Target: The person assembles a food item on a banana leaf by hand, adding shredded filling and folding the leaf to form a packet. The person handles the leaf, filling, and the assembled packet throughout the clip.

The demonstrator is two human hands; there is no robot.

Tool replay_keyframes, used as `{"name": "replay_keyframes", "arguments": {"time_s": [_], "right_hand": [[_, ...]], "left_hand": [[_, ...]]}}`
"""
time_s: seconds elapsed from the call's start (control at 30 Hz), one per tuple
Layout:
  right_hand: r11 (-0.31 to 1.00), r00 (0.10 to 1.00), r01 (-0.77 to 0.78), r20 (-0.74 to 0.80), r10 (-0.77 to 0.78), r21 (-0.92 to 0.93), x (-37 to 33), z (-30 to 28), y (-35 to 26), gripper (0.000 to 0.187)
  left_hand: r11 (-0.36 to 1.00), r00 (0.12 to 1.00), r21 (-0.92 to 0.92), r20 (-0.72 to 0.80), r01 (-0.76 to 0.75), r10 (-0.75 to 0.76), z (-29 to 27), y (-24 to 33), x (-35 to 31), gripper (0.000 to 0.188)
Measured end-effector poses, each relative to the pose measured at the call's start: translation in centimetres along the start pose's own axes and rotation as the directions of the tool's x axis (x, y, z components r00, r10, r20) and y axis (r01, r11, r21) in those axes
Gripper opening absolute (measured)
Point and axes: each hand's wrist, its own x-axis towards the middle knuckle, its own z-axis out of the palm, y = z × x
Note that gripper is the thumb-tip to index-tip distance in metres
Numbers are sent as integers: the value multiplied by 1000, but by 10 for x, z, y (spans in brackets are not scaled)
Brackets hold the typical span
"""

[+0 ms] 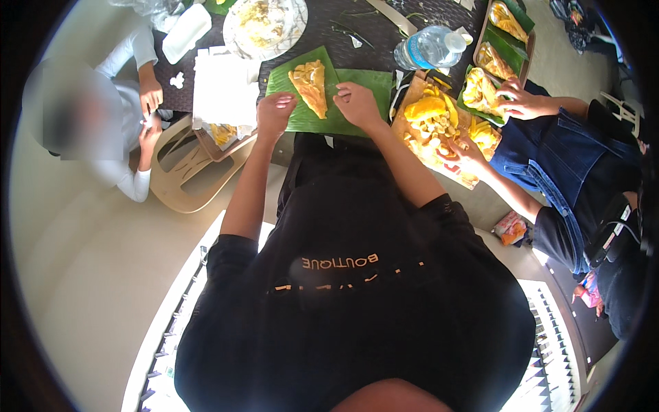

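Observation:
A folded golden crepe-like wrap (311, 84) lies on a green banana leaf (278, 81), its narrow end pointing toward me. A second banana leaf (379, 84) extends under it to the right. At the left side of the leaf, my left hand (276, 113) is closed with its fingers curled; what they pinch, if anything, is hidden. My right hand (358, 104) sits right of the wrap, thumb and fingertips pinched at the edge of the upper leaf. Neither hand touches the wrap.
Right of me, a co-worker's hand (463, 152) reaches to a board (417, 89) of sliced yellow fruit (425, 110). A tray (530, 51) holds several wraps on leaves. A water bottle (427, 49), a plate (300, 34) and a white box (226, 89) stand around. Another person sits left.

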Motion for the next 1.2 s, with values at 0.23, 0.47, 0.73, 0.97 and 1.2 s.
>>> {"name": "replay_keyframes", "arguments": {"time_s": [0.23, 0.47, 0.73, 0.97, 1.2], "right_hand": [[998, 998, -55, 1, 55, 6, -6, 10, 4, 36], [987, 987, -160, -37, 159, -33, -22, 23, -7, 36], [964, 946, -259, -188, 266, 57, -32, 37, -16, 35], [935, 885, -353, -323, 335, 1, -36, 55, -38, 32], [926, 827, -378, -454, 332, -11, -37, 81, -45, 29]], "left_hand": [[900, 945, 343, 275, -267, 176, 24, 45, 19, 20], [528, 775, 610, 612, -591, 160, 30, 77, 55, 15], [340, 551, 504, 833, -794, 53, 47, 104, 89, 13], [289, 349, 318, 935, -903, 61, 61, 101, 114, 13], [202, 114, 99, 991, -974, 65, 69, 100, 130, 12]]}}
